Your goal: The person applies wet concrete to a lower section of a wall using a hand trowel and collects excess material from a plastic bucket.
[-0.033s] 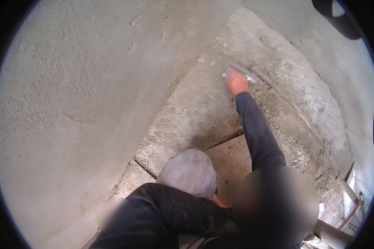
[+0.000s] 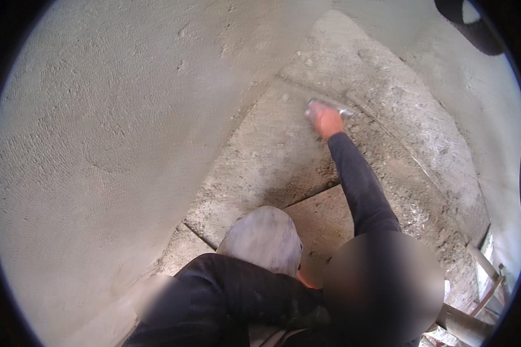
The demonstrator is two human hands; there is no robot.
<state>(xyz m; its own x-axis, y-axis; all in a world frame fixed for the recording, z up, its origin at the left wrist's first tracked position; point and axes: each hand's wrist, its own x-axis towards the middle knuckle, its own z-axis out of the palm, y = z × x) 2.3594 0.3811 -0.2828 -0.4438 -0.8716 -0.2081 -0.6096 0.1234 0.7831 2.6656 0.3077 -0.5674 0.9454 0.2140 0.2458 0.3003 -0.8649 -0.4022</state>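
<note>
My right hand, which looks orange-gloved, reaches far out and closes around a metal plastering trowel. The trowel lies along the rough grey floor surface, close to a thin straight line across it. Only an orange sliver of my left hand shows beneath a pale, smeared, rounded thing whose kind I cannot make out. My left arm bends across my front in a dark sleeve; the left fingers are hidden.
A grey plastered wall rises on the left, and another at the far right. Loose crumbs and rubble lie right of my arm. Pole-like pieces stand at lower right. Dark joints cut the floor.
My right hand and the trowel have shifted slightly left and nearer. More of the trowel blade shows. My left arm stays nearly where it was.
</note>
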